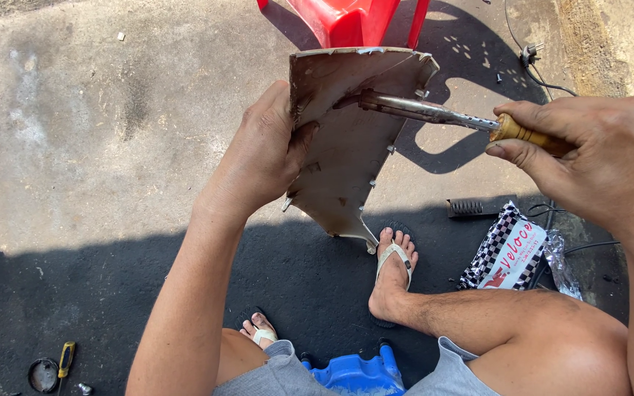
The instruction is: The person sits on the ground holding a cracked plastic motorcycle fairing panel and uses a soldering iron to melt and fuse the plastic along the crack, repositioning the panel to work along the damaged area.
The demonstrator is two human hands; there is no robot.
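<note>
Sunlit concrete runs under a seated person. Their left hand is wrapped round the left edge of a dirty whitish plastic panel, holding it upright with its lower tip just above the sandalled right foot. Right of the panel, the right hand is clenched on the wooden handle of a soldering iron, whose metal tip rests on the panel's upper face. Behind the panel stands a red plastic chair. A checkered packet lies lower right of the panel, and a yellow-handled screwdriver lies far to its lower left.
</note>
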